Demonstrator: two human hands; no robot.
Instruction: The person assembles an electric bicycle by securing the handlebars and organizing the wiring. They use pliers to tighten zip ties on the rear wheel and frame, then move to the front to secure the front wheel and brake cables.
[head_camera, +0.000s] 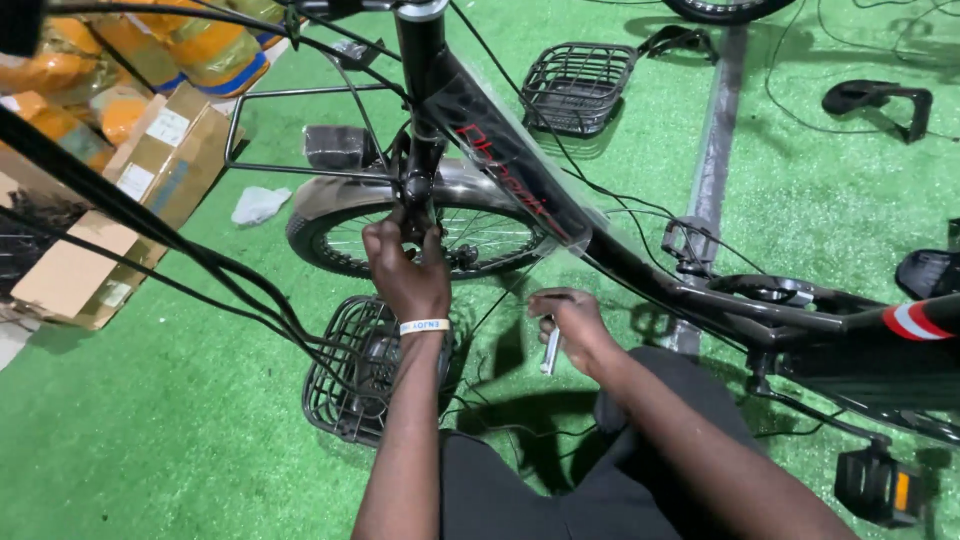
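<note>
A single head-worn camera looks steeply down and forward from above the person's own arms, close in. The left hand (405, 270) and right hand (570, 322) sit near the middle of the frame, at the black bicycle (520, 180) that crosses from top centre to the right edge. Green floor matting (150, 440) fills the ground to every edge; there is no second view

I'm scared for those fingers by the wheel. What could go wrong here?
The left hand is up against the fork beside the front wheel; if the wheel turns, the spokes could pinch fingers. The black cables run close by that arm and might snag. The small metal tool in the right hand could slip and fall.
</note>
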